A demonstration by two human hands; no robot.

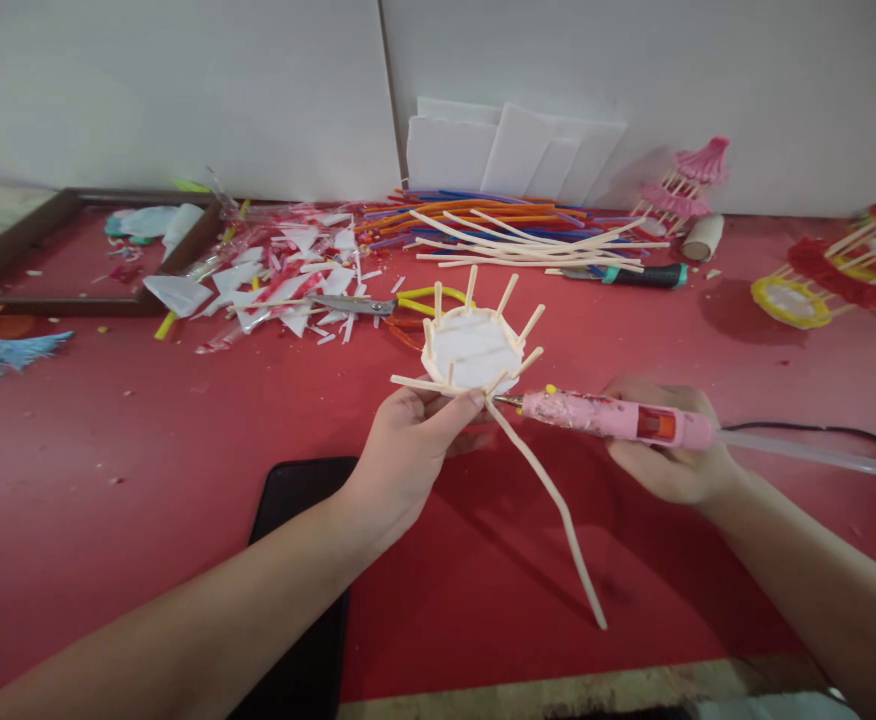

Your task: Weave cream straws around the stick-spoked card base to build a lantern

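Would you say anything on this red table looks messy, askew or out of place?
Yes. White and clear offcuts lie strewn around the scissors at the back left. A long cane strip trails loose from the small woven base that the left hand holds.

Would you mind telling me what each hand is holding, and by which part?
The left hand pinches the white disc with sticks at its lower rim. The right hand wraps the pink glue gun around its body.

Scissors (378, 303) behind disc (472, 350), phone (299, 590) before it.
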